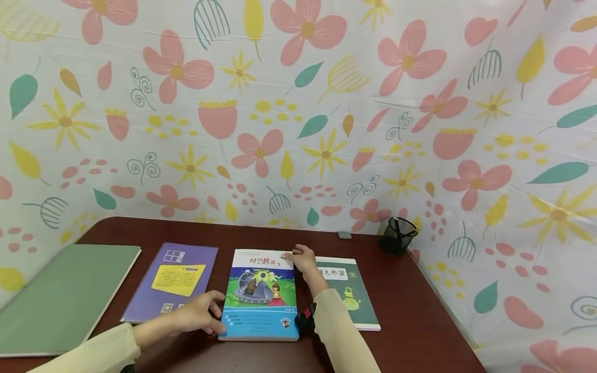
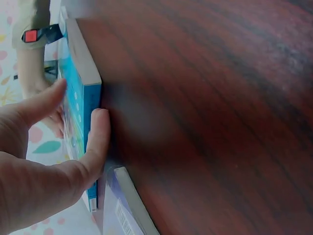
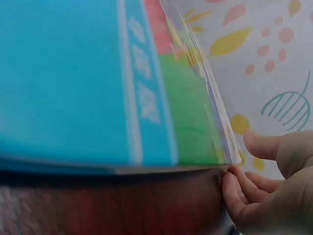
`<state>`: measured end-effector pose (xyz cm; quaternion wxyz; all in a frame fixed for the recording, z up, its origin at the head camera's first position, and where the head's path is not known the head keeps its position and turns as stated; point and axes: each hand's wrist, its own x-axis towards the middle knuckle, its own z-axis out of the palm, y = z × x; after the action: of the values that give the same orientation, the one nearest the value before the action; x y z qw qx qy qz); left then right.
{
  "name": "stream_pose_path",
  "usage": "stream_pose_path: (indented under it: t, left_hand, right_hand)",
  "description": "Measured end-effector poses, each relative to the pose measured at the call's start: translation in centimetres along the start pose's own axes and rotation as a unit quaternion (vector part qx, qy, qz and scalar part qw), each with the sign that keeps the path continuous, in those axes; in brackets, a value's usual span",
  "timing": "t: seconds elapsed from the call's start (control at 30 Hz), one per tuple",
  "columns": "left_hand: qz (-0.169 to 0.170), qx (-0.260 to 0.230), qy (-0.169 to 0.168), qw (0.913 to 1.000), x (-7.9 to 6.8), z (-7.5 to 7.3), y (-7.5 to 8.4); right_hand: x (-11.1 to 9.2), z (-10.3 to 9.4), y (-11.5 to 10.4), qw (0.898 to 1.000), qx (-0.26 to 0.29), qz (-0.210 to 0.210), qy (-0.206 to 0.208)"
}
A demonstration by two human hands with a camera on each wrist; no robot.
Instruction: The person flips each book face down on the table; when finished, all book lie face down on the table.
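Observation:
A paperback book [image 1: 261, 316] with a white, green and blue illustrated cover lies face up on the table, upright toward the wearer. My left hand [image 1: 198, 313] pinches its lower left edge; in the left wrist view the thumb [image 2: 49, 100] is over the cover and a finger lies along the blue spine [image 2: 91, 103]. At the top right corner my right hand [image 1: 305, 259] grips the book, thumb above the cover. The right wrist view shows curled fingers [image 3: 239, 196] at the book's edge, below the cover.
A purple book [image 1: 200, 255] with a yellow panel lies left of the paperback, a large green flat board [image 1: 70, 295] farther left. Partly behind the right forearm is a dark green book [image 1: 364, 300]. A black mesh pen holder [image 1: 398, 238] and small grey object [image 1: 344, 235] stand at the back.

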<state>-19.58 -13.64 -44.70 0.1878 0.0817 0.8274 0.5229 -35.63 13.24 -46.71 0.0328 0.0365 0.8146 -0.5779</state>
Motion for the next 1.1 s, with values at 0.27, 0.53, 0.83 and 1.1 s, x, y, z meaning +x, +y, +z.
stream_pose_path:
  t: [0.27,0.53,0.83,1.1]
  left_hand:
    - [0.025,0.018,-0.006,0.9995,-0.2,0.1,-0.3]
    - [0.030,0.058,0.020,0.9977,0.2,0.7,-0.7]
    - [0.050,0.105,0.055,0.9917,0.7,1.5,-0.5]
    - [0.054,0.017,0.043,0.9975,0.7,1.5,-1.4]
  right_hand:
    - [0.3,-0.2,0.0,1.000,-0.007,0.004,-0.008]
    - [0.4,-0.7,0.3,0.998,-0.054,-0.006,-0.029]
    - [0.7,-1.1,0.4,0.997,-0.067,-0.010,-0.048]
    - [1.3,-1.3,0.9,0.997,-0.040,-0.006,-0.061]
